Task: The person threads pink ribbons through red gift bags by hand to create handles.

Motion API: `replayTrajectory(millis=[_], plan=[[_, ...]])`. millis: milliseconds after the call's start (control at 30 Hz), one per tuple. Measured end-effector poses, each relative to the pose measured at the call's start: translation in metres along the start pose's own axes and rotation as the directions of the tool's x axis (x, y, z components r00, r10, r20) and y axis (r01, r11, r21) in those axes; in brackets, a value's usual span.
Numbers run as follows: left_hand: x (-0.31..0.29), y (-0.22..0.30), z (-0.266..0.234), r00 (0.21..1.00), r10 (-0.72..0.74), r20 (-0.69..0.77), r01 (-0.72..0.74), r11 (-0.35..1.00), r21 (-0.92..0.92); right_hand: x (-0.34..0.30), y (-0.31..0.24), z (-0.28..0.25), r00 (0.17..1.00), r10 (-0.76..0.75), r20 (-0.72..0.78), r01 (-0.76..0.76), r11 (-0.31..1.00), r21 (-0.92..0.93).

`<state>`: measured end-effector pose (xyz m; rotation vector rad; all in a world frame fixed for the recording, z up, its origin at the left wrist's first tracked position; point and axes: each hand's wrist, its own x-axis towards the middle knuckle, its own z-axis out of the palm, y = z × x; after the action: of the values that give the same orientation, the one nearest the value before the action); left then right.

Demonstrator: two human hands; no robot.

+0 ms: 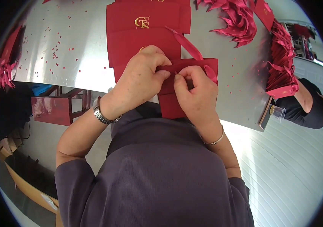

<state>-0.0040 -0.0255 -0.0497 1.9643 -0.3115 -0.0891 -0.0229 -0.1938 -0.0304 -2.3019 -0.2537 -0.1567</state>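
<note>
A dark red paper bag (172, 109) lies at the near table edge, in front of my body. My left hand (140, 77) is closed at the bag's upper edge, thumb and fingers pinching it. Close beside it, my right hand (198, 94) is closed in a pinch, with a small red tip, apparently ribbon, at its fingertips. A red ribbon (189, 47) runs out over the bag's far edge, and another length of it shows behind my right fingers. Beneath and beyond lie several overlapping red bags (121, 17) with gold lettering.
Loose red ribbons (239, 28) lie in a heap at the far right of the metal table (89, 38). Upright red bags with ribbons (280, 70) line its right edge, near another person's arm (303, 92). Red dots are scattered over the tabletop. A reddish wooden stool (51, 109) stands at left.
</note>
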Motion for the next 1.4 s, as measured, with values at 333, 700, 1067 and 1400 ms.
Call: replayTrajectory(millis=[333, 700, 1067, 1400], plan=[[0.004, 0.004, 0.002, 0.998, -0.068, 0.000, 0.068, 0.998, -0.006, -0.006, 0.010, 0.004, 0.994, 0.103, -0.034, -0.097, 0.984, 0.148], [0.002, 0.000, 0.000, 1.000, -0.002, -0.001, 0.002, 1.000, -0.004, 0.008, 0.009, 0.003, 0.999, -0.010, 0.037, 0.006, 0.995, 0.096], [0.001, 0.000, -0.004, 0.999, 0.037, 0.021, -0.038, 0.999, 0.039, 0.019, 0.004, 0.003, 0.992, -0.056, 0.110, 0.054, 0.998, 0.022], [0.009, 0.017, -0.018, 0.997, 0.076, 0.017, -0.076, 0.997, -0.005, 0.011, -0.003, -0.011, 0.989, -0.059, 0.133, 0.053, 0.997, 0.051]])
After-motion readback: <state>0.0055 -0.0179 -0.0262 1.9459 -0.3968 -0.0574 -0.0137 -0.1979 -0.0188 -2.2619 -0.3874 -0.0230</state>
